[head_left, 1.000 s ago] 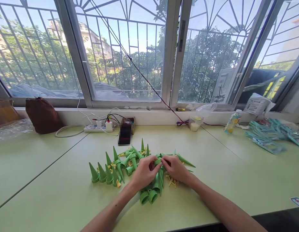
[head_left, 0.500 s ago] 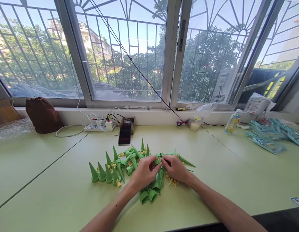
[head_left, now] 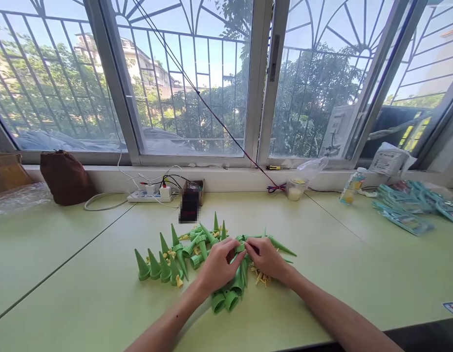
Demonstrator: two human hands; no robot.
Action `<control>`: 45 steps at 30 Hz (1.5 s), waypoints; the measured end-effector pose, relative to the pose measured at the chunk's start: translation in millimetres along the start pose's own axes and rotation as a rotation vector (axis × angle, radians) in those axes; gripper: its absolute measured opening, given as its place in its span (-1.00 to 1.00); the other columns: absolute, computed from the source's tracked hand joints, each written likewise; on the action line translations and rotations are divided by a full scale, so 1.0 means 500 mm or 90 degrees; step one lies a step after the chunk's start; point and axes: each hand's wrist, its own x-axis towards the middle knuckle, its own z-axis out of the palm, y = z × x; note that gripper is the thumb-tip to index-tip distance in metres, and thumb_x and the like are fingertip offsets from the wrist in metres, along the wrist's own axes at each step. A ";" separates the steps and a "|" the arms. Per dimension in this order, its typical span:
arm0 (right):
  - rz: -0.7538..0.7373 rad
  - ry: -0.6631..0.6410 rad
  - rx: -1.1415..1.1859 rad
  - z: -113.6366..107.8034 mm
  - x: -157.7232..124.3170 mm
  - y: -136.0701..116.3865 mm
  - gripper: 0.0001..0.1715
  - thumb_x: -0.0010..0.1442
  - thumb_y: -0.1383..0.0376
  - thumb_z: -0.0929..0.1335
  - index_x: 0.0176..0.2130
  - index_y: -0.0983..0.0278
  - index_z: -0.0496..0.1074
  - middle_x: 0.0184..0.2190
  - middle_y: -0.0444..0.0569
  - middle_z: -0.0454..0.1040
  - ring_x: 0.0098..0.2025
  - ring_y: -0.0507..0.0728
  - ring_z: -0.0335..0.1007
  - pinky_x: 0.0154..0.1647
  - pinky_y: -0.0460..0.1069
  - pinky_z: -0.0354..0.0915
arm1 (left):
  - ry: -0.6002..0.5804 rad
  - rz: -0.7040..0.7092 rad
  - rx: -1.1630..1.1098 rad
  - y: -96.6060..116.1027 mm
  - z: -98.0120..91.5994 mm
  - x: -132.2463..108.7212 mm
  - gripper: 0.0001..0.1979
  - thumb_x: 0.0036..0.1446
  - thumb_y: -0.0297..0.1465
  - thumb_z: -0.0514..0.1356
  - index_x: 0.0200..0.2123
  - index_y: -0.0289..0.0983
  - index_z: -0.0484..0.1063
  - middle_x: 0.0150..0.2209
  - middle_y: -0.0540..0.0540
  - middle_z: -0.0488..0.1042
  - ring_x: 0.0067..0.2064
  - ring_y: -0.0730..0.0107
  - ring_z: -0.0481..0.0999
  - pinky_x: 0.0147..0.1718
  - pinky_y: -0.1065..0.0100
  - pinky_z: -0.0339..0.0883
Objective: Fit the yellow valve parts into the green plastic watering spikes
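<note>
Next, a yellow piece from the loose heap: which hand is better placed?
Probably the right hand: it is close beside the yellow heap, partly covering it, while the left hand is farther off and grips a green piece.

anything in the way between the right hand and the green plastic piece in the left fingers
Nothing visible: the right hand is already right at the green plastic piece held by the left hand. The yellow pieces lie beside the right hand, not between.
</note>
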 end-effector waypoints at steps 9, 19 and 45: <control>0.012 0.007 0.013 -0.001 0.002 0.000 -0.58 0.32 0.28 0.20 -0.56 0.26 0.10 -0.64 -0.22 0.12 -0.55 -0.02 -0.07 -0.51 -0.07 -0.09 | 0.013 -0.003 -0.003 0.003 -0.003 0.001 -0.82 0.24 -0.30 0.12 -0.35 -0.27 0.38 -0.50 0.03 0.28 -0.49 0.46 0.23 -0.47 0.41 0.11; 0.056 0.005 0.085 -0.008 0.003 -0.011 -0.57 0.31 0.20 0.19 -0.56 0.26 0.08 -0.63 -0.22 0.06 -0.54 -0.02 -0.09 -0.52 -0.07 -0.09 | 0.031 0.008 -0.030 0.005 -0.004 0.001 -0.85 0.24 -0.33 0.13 -0.33 -0.27 0.40 -0.46 0.01 0.30 -0.46 0.47 0.25 -0.45 0.42 0.16; 0.185 -0.002 0.306 0.006 0.004 -0.019 -0.47 0.28 -0.02 0.23 -0.58 0.23 0.12 -0.77 -0.24 0.14 -0.71 -0.05 -0.03 -0.65 -0.10 -0.02 | 0.041 -0.041 -0.086 0.006 0.000 0.003 -0.79 0.23 -0.28 0.13 -0.39 -0.28 0.39 -0.55 0.05 0.28 -0.50 0.49 0.21 -0.51 0.44 0.11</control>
